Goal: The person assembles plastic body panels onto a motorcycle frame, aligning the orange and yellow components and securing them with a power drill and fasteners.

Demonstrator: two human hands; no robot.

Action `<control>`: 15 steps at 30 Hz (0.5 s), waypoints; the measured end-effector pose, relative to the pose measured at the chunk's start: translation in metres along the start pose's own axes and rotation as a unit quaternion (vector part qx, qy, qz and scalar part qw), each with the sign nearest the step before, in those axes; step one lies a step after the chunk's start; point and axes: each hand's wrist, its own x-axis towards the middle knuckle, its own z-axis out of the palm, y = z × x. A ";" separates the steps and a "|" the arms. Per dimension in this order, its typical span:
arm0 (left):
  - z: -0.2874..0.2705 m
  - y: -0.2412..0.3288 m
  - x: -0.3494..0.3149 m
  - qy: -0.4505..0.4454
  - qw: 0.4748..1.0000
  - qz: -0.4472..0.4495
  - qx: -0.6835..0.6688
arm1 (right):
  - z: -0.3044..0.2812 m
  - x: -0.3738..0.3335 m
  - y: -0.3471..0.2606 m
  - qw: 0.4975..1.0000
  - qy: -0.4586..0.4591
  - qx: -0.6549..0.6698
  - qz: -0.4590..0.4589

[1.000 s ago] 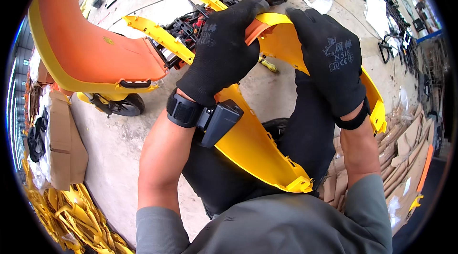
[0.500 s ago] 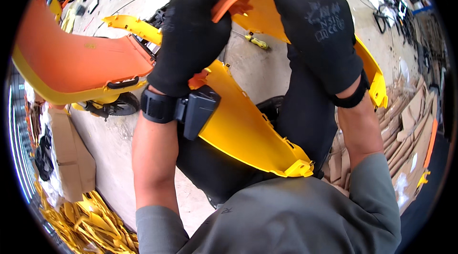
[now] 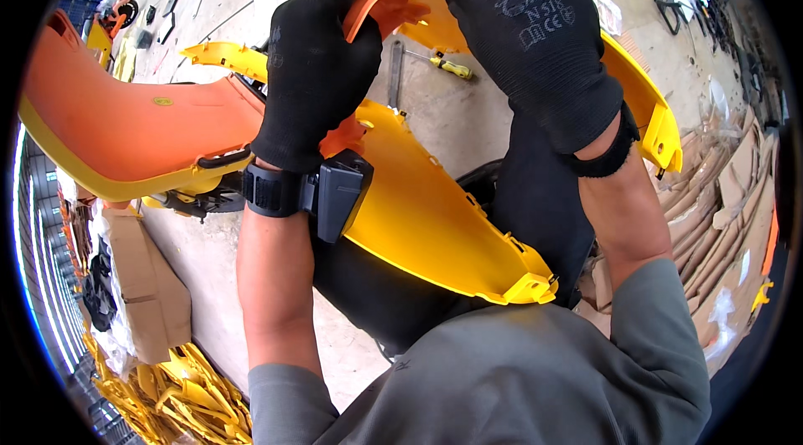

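Note:
A bent yellow plastic panel (image 3: pixel 418 202) with orange parts on its inner side arches up in front of me. One yellow arm slopes down across my lap; another end shows past my right wrist. Whether these are one piece or joined pieces, I cannot tell. My left hand (image 3: pixel 322 60), in a black glove, has its fingers closed around the orange-lined edge at the top. Beside it, my right hand (image 3: pixel 531 48), also gloved, grips the top of the arch, its fingertips partly hidden. A dark device is strapped to my left wrist.
A large orange shell with yellow rim (image 3: pixel 142 127) stands at the left. On the floor beyond lie a yellow-handled screwdriver (image 3: pixel 452 67) and a yellow strip (image 3: pixel 227 57). Flattened cardboard (image 3: pixel 703 211) is stacked at the right; yellow parts (image 3: pixel 176 395) and a cardboard box (image 3: pixel 146 286) are at the lower left.
Both hands have shifted slightly left and up in the view, still gripping the panel. The gap between the arch and my lap shows more of the floor, including a grey bar beside the screwdriver.

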 end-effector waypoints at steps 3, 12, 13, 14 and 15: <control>0.001 0.001 0.000 0.000 1.000 -0.004 0.018 | -0.001 -0.001 0.002 0.998 0.058 0.004 -0.032; 0.001 -0.007 0.001 0.031 0.998 0.023 -0.040 | -0.022 -0.064 -0.020 0.941 0.038 0.319 -0.106; 0.001 -0.008 0.000 0.031 0.999 0.034 -0.025 | -0.025 -0.079 -0.018 0.927 -0.100 0.350 -0.093; 0.000 -0.007 0.001 0.032 0.998 0.045 -0.009 | -0.020 -0.099 -0.012 0.923 -0.135 0.354 -0.066; -0.001 -0.005 -0.001 0.027 0.999 0.037 -0.018 | -0.012 -0.118 -0.005 0.916 -0.169 0.360 -0.042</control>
